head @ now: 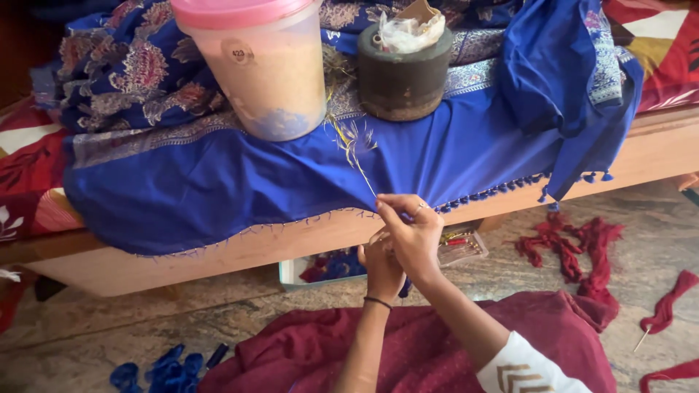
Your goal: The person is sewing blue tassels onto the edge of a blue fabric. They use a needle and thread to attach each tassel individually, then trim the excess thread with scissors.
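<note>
A bright blue cloth with a patterned border hangs over the edge of a wooden bed frame. Small blue tassels line its hem to the right of my hands. My right hand pinches thin golden threads that rise from the hem toward the jar. My left hand sits just below it, fingers curled at the cloth's edge; whether it grips the hem is hidden by the right hand. A maroon garment covers my lap.
A plastic jar with a pink lid and a dark round weight stand on the cloth. Red yarn lies on the stone floor at right, blue pieces at lower left, a small tray under the bed.
</note>
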